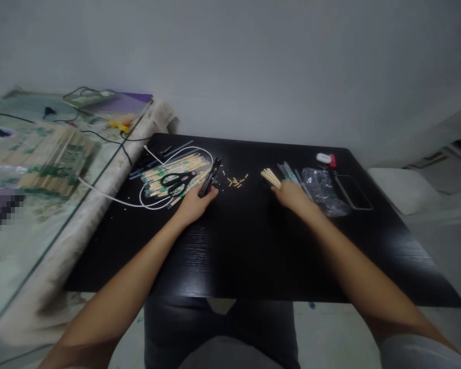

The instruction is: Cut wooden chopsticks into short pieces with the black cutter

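Observation:
My left hand is closed round a small black cutting tool that lies slanted on the black table. A bundle of pale wooden sticks pokes out of my right hand, whose fingers are closed on it. Between the hands, small cut stick pieces are scattered on the table. Left of the tool lies a pile of wrapped wooden sticks with black-handled scissors on top.
A white cable loops round the stick pile. Clear plastic bags, a phone and a small white and red object lie right of my right hand. A glass-topped table with more stick packs stands at left.

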Available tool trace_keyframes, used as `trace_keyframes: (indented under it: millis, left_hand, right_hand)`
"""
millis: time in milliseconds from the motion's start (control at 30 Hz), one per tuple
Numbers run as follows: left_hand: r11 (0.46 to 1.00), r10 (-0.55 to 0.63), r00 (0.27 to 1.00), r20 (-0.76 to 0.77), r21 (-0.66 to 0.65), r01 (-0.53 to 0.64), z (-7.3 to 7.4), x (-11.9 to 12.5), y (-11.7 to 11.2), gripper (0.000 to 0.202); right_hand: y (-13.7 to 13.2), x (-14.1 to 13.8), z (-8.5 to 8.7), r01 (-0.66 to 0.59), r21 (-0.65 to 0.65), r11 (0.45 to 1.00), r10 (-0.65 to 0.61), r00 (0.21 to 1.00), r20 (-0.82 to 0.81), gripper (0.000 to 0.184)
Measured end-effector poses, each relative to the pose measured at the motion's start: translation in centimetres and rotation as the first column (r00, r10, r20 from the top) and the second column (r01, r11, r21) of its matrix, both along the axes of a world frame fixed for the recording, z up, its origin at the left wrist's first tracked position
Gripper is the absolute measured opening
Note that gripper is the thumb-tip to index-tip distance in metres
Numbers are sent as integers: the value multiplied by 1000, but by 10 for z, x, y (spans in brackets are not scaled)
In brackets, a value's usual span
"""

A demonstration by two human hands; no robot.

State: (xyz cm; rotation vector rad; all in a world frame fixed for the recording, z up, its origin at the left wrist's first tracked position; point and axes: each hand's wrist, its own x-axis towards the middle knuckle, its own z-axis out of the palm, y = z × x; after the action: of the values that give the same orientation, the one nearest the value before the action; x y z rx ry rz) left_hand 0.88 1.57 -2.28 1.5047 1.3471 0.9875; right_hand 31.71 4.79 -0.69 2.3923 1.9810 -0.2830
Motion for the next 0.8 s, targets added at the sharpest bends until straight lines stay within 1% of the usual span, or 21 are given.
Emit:
trace_keyframes:
  millis: [100, 200, 300, 367, 533, 600, 700, 800]
  left_hand:
    - [996, -33, 998, -62, 82, 38, 2, 0, -4, 26]
    - [988, -19, 995, -96, 152, 33, 3, 1, -8, 22]
    - [988, -28, 995, -94, 150, 42, 2, 2, -8, 20]
    - [991, -24, 997, -73, 129, 33, 2, 2, -8, 20]
    - [998, 18, 999, -31, 54, -16, 4, 1, -8, 22]
    - [997, 17, 999, -34, 71, -14, 5, 1, -9, 23]
    - [992, 6, 997, -73, 129, 4, 5, 1, -12, 25]
    - [985, 2, 988, -156, 170, 25, 4, 3, -17, 24]
  right_hand:
    - [-1, -6, 2, 28, -44, 999, -27, 999, 27, 45]
    - [-1, -9, 8, 69, -50, 996, -67, 997, 46, 50]
    - [-2, -10, 11, 101, -35, 994, -99, 993, 59, 56]
    - [-3, -10, 10, 94, -12, 996, -93, 994, 60, 58]
    - [-13, -10, -3, 64, 119, 991, -71, 996, 56, 53]
    - [-18, -10, -10, 49, 180, 982, -59, 997, 47, 49]
    - [-23, -8, -19, 21, 270, 962, -31, 999, 30, 48]
    - [-26, -5, -25, 11, 307, 952, -19, 1000, 21, 50]
